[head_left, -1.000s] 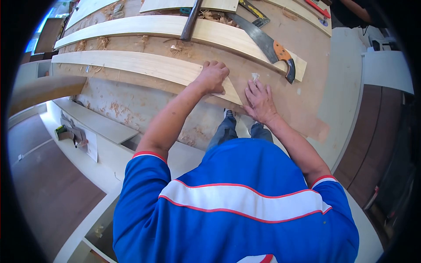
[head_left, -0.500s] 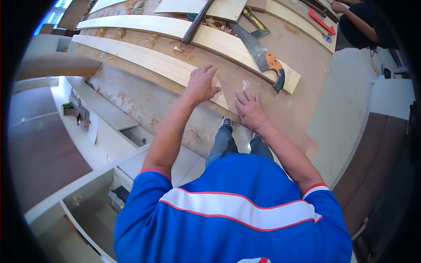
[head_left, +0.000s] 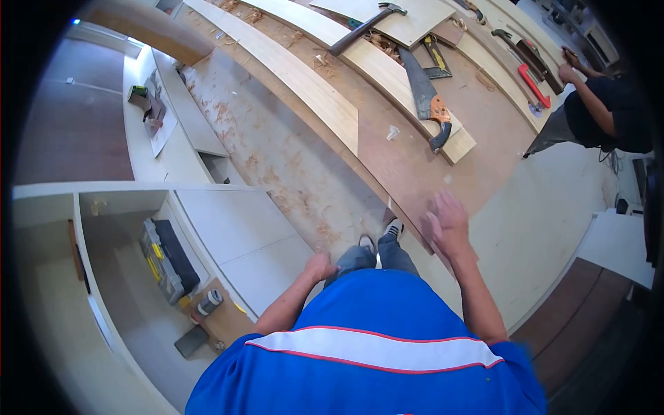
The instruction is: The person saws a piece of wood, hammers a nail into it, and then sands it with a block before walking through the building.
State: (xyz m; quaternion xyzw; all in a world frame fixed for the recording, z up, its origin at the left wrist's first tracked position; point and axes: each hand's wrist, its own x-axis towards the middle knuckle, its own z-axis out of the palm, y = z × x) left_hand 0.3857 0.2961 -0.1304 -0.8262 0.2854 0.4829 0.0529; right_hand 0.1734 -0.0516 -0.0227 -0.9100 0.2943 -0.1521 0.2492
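My left hand (head_left: 321, 266) hangs low beside my thigh, away from the workbench; its fingers are curled and small in view, and I cannot make out whether anything is in them. Over the near right edge of the brown bench (head_left: 415, 183) is my right hand (head_left: 449, 220), fingers apart and holding nothing, slightly blurred. A long pale board (head_left: 304, 79) lies along the bench's near edge. Farther back, a handsaw (head_left: 419, 86) with an orange and black handle rests across a second board (head_left: 458, 144). A hammer (head_left: 365, 29) lies on the boards behind.
A co-worker (head_left: 595, 111) stands at the bench's far right end, near a red-handled tool (head_left: 536, 86). At the lower left, an open cabinet (head_left: 131, 259) holds a toolbox (head_left: 166, 259). Wood shavings (head_left: 277, 166) lie on the floor.
My left hand has left the long board and dropped down to my side. My right hand has moved right along the bench edge. The view has turned, showing more of the cabinet.
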